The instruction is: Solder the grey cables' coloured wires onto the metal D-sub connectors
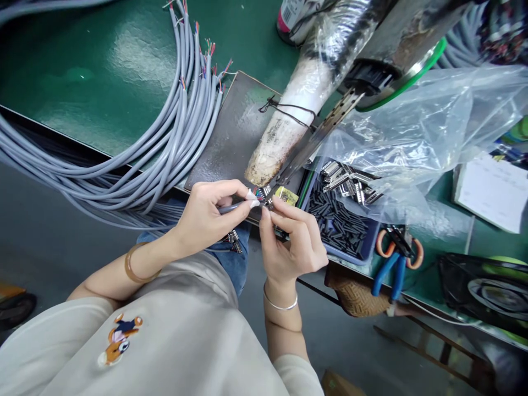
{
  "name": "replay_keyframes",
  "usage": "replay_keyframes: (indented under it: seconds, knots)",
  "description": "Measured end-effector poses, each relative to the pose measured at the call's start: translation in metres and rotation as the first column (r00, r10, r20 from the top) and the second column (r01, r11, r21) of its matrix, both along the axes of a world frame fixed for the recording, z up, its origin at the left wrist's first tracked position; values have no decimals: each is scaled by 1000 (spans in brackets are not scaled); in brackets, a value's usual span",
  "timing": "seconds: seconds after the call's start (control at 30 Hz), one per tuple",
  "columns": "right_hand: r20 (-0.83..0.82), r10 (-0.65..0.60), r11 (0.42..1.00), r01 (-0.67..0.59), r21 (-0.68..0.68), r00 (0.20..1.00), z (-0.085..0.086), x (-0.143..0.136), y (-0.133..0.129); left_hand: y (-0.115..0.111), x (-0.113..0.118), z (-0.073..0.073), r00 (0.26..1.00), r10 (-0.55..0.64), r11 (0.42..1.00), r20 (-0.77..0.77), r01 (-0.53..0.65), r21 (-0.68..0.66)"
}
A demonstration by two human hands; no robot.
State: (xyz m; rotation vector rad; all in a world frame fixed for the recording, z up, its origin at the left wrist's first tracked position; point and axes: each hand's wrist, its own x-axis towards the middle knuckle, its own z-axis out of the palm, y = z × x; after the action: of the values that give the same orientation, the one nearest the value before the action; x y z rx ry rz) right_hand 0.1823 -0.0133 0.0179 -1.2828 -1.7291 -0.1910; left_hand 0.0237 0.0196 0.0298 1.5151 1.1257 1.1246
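My left hand (210,212) is closed around the end of a grey cable (231,208), with white coverings on the thumb and a fingertip. Coloured wires fan out of the cable toward a small metal connector (264,193). Thumb and fingers of my right hand (291,236) are pinched at the connector's near side; what lies between the fingertips is too small to make out. Just above the connector is the tip of a metal strip (307,144), beside a white plastic-wrapped tube (289,113) tied with black cord.
Grey cables (165,154) loop over the green table (136,49) at left. A blue bin (358,257) with black sleeves and metal connectors (350,181) stands right of my hands. Beyond are pliers (396,264), clear plastic (421,148) and white paper (493,192).
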Motion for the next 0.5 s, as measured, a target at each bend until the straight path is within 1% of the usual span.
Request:
replay_keyframes:
  seconds: [0.27,0.5]
  knots:
    - [60,46,999,-46,0,997,0,4,-2,-2,-1,-1,1000,-6,1000,-2,6,-26]
    - [47,41,999,-41,-5,998,-2,4,0,-1,0,-1,1000,4,1000,-15,-4,-15]
